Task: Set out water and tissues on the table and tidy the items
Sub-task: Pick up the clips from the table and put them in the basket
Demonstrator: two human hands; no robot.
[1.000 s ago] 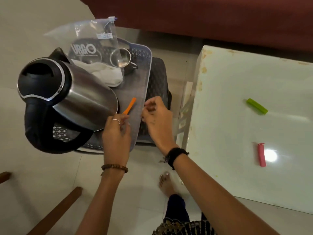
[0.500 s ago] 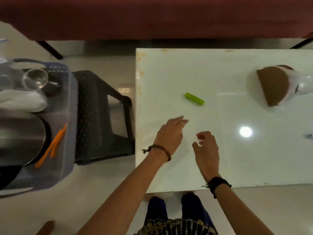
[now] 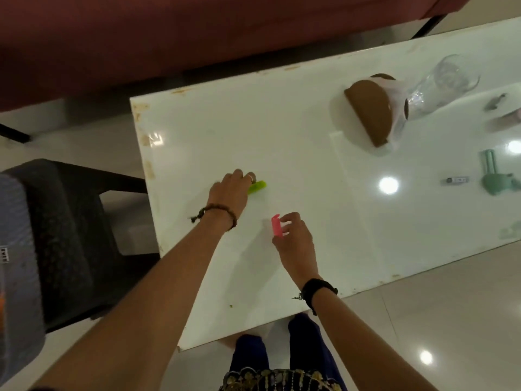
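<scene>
White and glossy, the bench point(image 3: 310, 136) is mid-tidy: left hand point(image 3: 229, 193) fingers curl onto the green clip point(image 3: 258, 187), right hand point(image 3: 293, 238) pinches the pink clip point(image 3: 275, 225), while no water or tissues seem set out yet.

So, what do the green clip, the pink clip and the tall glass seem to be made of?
Green clip: probably plastic, bright uniform colour with a slight sheen.
Pink clip: likely the same plastic, opaque and smooth.
Tall glass: clear glass or clear plastic; it is see-through with reflections, and the frame cannot settle which.
</scene>
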